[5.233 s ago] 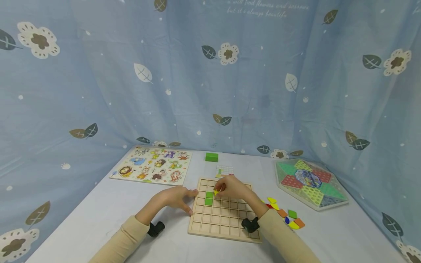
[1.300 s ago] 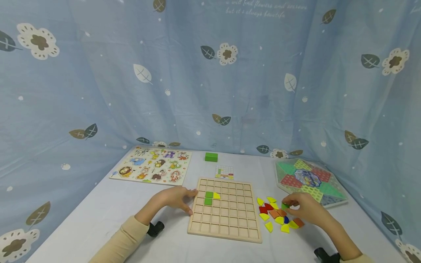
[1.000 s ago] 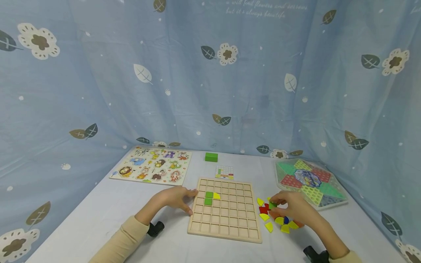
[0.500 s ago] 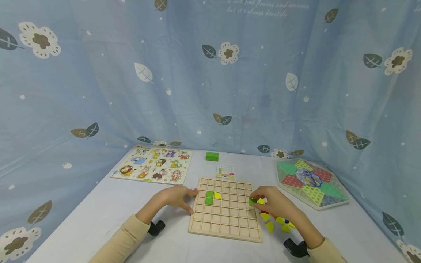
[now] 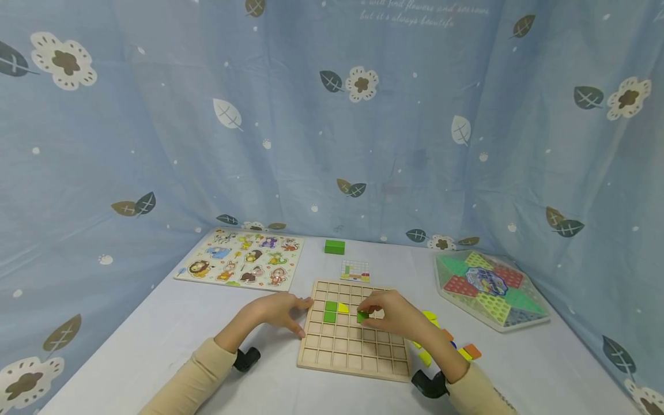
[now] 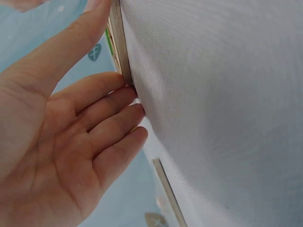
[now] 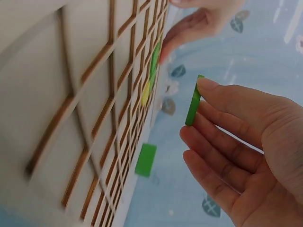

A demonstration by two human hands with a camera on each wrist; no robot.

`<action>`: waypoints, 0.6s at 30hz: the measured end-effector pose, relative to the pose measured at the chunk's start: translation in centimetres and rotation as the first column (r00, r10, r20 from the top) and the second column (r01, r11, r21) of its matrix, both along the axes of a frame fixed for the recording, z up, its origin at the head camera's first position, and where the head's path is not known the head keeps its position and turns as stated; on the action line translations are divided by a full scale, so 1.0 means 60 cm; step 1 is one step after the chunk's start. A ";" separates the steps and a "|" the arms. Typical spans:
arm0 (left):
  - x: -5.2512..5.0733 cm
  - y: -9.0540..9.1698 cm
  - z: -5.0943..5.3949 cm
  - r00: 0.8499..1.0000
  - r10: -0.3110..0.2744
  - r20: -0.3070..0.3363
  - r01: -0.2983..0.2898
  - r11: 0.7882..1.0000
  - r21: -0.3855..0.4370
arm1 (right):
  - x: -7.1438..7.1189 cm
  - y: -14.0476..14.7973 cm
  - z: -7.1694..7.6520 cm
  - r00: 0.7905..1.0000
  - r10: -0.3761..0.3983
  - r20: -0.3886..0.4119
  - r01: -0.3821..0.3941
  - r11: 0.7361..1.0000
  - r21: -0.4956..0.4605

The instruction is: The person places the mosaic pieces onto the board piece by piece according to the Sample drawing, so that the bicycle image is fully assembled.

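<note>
My right hand (image 5: 396, 314) pinches a green square tile (image 7: 194, 101) between thumb and fingers, held above the wooden grid board (image 5: 332, 360). Two green tiles (image 5: 329, 316), one in front of the other, and a yellow quarter-round tile (image 5: 343, 308) lie in the grid's cells toward the upper left. At the board's left edge, my left hand (image 5: 277, 314) rests with its thumb and fingertips against the side. The left wrist view shows those fingers (image 6: 113, 123) fairly straight, touching the board's wooden edge (image 6: 119, 45).
Loose yellow and orange tiles (image 5: 472, 351) lie right of the board, partly behind my right forearm. A small pattern card (image 5: 355, 271) and a green block (image 5: 334, 247) are beyond it. An animal puzzle board (image 5: 238, 259) lies back left, a hexagonal game box (image 5: 490, 291) at right.
My right hand set the yellow tile in the grid, picked a green tile from the loose pile and carried it left over the board. The left hand stays at the board's edge.
</note>
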State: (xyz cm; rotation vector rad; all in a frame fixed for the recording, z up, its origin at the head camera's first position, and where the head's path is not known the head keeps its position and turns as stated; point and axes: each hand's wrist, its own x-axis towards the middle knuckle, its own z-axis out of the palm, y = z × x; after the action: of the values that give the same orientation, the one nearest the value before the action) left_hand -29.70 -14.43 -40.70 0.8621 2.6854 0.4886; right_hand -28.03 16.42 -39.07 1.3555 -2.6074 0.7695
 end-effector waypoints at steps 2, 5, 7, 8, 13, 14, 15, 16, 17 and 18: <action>0.000 0.000 0.001 1.000 0.001 0.002 -0.001 1.000 0.000 | 0.001 -0.013 0.001 1.000 -0.005 0.000 0.005 1.000 0.006; 0.000 0.000 0.003 1.000 0.005 0.009 -0.005 1.000 0.002 | 0.001 -0.031 0.001 1.000 -0.025 -0.001 0.025 0.999 0.020; 0.000 0.000 0.003 1.000 0.008 0.011 -0.008 1.000 0.004 | 0.002 -0.041 -0.001 0.999 -0.042 0.007 0.042 0.999 0.030; -0.001 0.000 0.002 1.000 0.010 0.012 -0.010 1.000 0.005 | 0.001 -0.047 -0.002 0.999 -0.049 0.010 0.049 0.998 0.030; -0.001 -0.001 0.000 1.000 0.011 0.003 -0.011 1.000 0.001 | -0.004 -0.070 -0.010 0.997 -0.073 0.034 0.072 0.997 0.036; -0.001 -0.001 0.000 1.000 0.012 0.002 -0.012 1.000 0.000 | -0.005 -0.074 -0.012 0.997 -0.073 0.039 0.071 0.997 0.034; -0.001 -0.001 0.000 1.000 0.012 0.001 -0.012 1.000 -0.001 | -0.007 -0.079 -0.013 0.997 -0.070 0.042 0.068 0.997 0.033; -0.001 -0.001 0.000 1.000 0.012 0.002 -0.012 1.000 0.001 | -0.008 -0.084 -0.014 0.997 -0.066 0.043 0.065 0.997 0.031; -0.001 -0.001 0.000 1.000 0.012 0.004 -0.012 1.000 0.002 | -0.008 -0.088 -0.015 0.997 -0.068 0.048 0.066 0.997 0.032; -0.001 0.000 0.000 1.000 0.010 0.005 -0.010 1.000 0.004 | -0.009 -0.092 -0.016 0.996 -0.068 0.053 0.066 0.997 0.033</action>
State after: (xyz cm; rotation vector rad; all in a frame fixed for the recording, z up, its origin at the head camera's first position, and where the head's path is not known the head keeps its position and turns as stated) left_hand -29.74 -14.45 -40.71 0.8475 2.6862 0.4981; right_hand -28.57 10.88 -40.03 1.2648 -2.7023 0.7699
